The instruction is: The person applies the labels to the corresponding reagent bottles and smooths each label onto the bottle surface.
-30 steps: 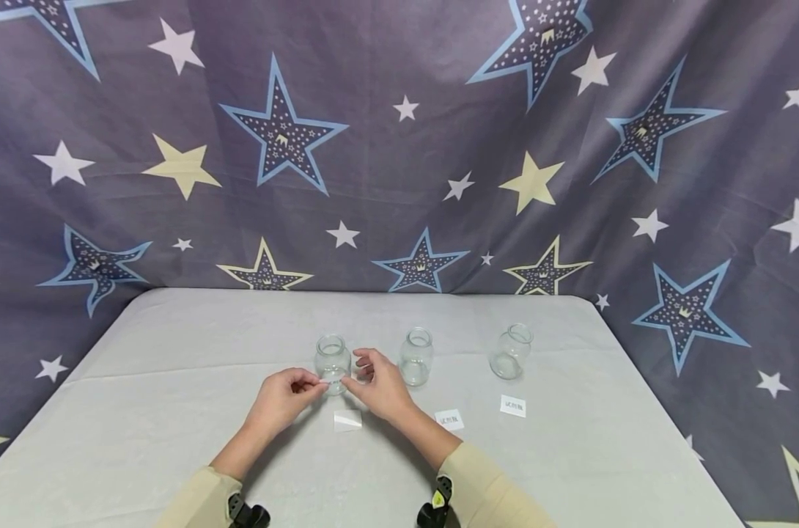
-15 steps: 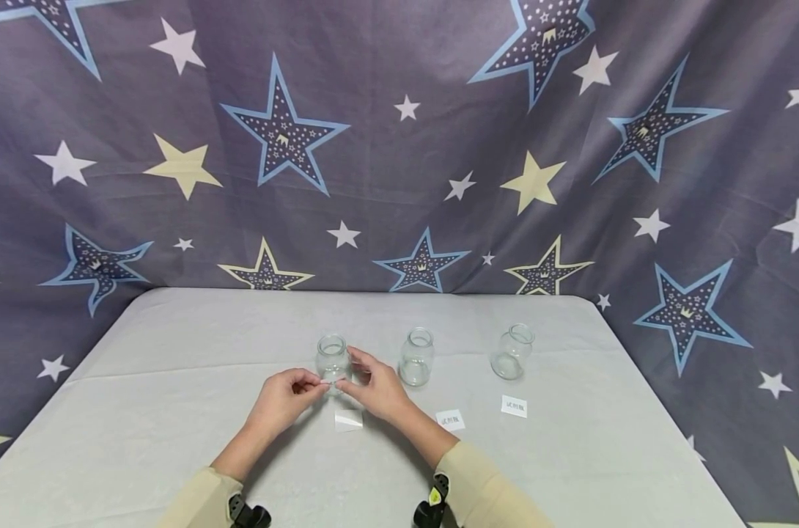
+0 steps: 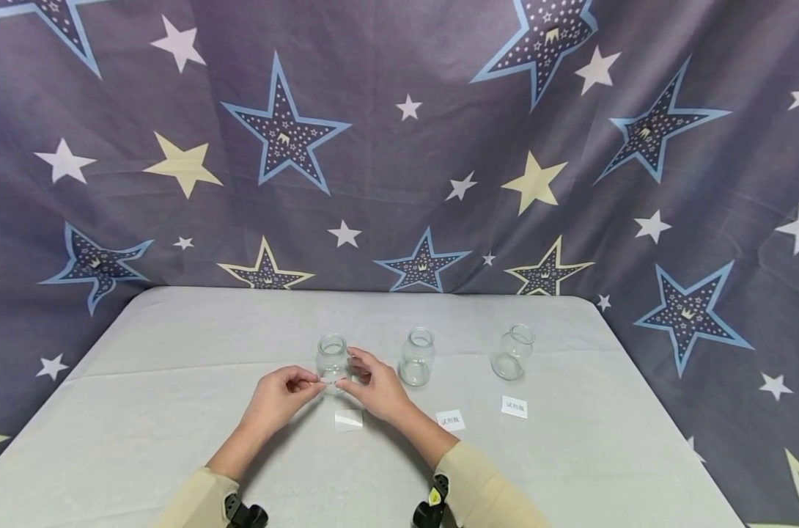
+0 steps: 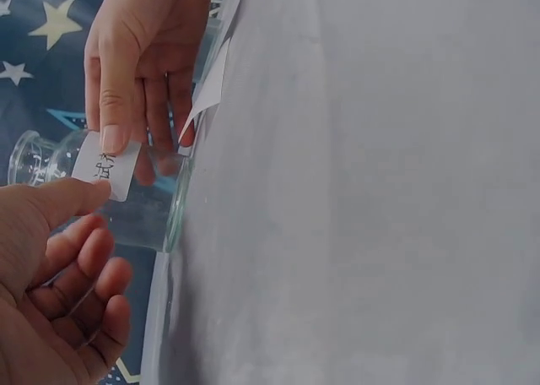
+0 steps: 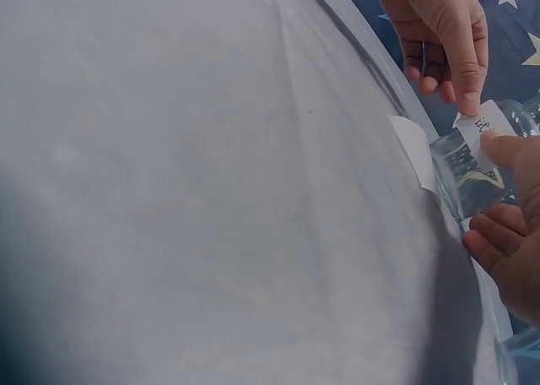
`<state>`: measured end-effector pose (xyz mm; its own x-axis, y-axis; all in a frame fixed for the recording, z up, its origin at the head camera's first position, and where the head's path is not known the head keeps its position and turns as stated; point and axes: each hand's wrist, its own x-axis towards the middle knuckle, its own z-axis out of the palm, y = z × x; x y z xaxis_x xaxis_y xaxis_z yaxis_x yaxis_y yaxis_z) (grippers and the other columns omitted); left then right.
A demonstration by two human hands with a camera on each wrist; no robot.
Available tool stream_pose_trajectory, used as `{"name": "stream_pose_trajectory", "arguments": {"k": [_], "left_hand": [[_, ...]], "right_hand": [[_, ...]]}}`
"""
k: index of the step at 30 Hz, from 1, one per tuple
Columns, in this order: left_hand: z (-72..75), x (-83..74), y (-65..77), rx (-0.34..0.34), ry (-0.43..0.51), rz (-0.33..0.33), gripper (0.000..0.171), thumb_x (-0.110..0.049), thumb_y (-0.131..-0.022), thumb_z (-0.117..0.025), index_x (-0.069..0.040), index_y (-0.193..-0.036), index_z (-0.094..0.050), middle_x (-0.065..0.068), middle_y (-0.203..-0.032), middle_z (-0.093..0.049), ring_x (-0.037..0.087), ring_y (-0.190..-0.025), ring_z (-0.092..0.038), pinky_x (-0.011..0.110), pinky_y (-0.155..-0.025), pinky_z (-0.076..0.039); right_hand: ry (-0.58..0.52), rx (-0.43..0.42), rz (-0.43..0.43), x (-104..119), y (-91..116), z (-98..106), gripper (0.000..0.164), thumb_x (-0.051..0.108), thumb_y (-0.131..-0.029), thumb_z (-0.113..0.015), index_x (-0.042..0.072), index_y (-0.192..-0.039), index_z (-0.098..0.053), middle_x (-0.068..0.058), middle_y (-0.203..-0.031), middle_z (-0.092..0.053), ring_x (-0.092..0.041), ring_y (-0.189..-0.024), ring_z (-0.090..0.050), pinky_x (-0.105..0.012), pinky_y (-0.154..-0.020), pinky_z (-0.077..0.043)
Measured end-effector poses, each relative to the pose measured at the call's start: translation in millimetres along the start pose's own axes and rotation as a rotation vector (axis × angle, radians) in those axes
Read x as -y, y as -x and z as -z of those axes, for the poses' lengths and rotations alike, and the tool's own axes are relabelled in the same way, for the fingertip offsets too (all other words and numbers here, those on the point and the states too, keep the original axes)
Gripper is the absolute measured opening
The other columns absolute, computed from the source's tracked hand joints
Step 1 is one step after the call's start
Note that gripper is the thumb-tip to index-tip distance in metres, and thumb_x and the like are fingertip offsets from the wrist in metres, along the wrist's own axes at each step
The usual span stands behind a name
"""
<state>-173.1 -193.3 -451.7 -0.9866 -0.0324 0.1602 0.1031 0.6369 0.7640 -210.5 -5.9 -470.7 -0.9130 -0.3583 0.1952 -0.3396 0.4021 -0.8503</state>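
Note:
A clear glass jar [image 3: 332, 349] stands upright on the cloth, left of two similar jars. On its front lies a small white label [image 4: 122, 170] with black handwritten-looking characters. My left hand [image 3: 275, 400] is at the label's left edge, its thumb on the label and its index fingertip close by, with the other fingers loosely curled. My right hand [image 3: 377, 389] holds the jar from the right; its thumb presses the label while its fingers reach round the glass, partly seen through it. A blank-looking white slip [image 3: 349, 420] lies in front of the jar.
Two more glass jars, a middle one [image 3: 416, 358] and a tilted-looking right one [image 3: 512, 353], stand to the right. Before them lie a printed label [image 3: 450, 420] and another printed label [image 3: 514, 407]. A star-patterned curtain [image 3: 366, 183] hangs behind the cloth-covered table [image 3: 195, 330].
My right hand has closed in on the jar, its fingers coming against the glass and its thumb onto the label. My left hand has shifted very slightly left.

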Motion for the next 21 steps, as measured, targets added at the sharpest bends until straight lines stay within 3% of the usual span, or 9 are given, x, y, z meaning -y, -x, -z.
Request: {"name": "stream_pose_trajectory", "arguments": {"k": [6,11,17,21], "left_hand": [[1.2,2.2,-1.4,0.012,0.052,0.025,0.046,-0.023,-0.08,-0.074,-0.001,-0.116,-0.057,0.018,-0.105,-0.066,0.026,-0.09,-0.065,0.033,-0.078,-0.053],[-0.2,6.9,-3.8,0.062,0.133,0.029,0.059,-0.023,-0.081,-0.073,-0.005,-0.132,-0.049,0.02,-0.128,-0.056,0.034,-0.111,-0.06,0.04,-0.091,-0.049],[-3.9,10.5,-6.3,0.093,0.231,0.011,0.053,-0.017,-0.082,-0.071,-0.002,-0.13,-0.052,0.02,-0.123,-0.06,0.032,-0.109,-0.061,0.031,-0.088,-0.051],[-4.1,10.3,-6.3,0.095,0.241,0.022,0.052,-0.015,-0.083,-0.071,-0.002,-0.129,-0.053,0.02,-0.12,-0.062,0.032,-0.107,-0.063,0.028,-0.084,-0.052]], "right_hand": [[-0.01,-0.017,-0.012,1.4,0.5,-1.1,0.06,0.025,-0.082,-0.072,0.009,-0.134,-0.047,-0.012,-0.118,-0.065,-0.022,-0.106,-0.064,-0.03,-0.087,-0.05],[-0.029,-0.029,-0.017,2.4,0.4,-2.2,0.058,0.027,-0.081,-0.073,0.011,-0.132,-0.049,-0.012,-0.116,-0.066,-0.022,-0.105,-0.064,-0.031,-0.086,-0.051],[-0.051,-0.016,-0.013,0.5,-0.1,-0.1,0.057,0.028,-0.082,-0.072,0.011,-0.132,-0.05,-0.013,-0.117,-0.066,-0.023,-0.105,-0.064,-0.03,-0.085,-0.052],[-0.115,0.021,-0.009,-2.7,0.1,2.8,0.055,0.026,-0.084,-0.069,0.011,-0.134,-0.049,-0.015,-0.119,-0.064,-0.024,-0.107,-0.064,-0.029,-0.088,-0.051]]}}
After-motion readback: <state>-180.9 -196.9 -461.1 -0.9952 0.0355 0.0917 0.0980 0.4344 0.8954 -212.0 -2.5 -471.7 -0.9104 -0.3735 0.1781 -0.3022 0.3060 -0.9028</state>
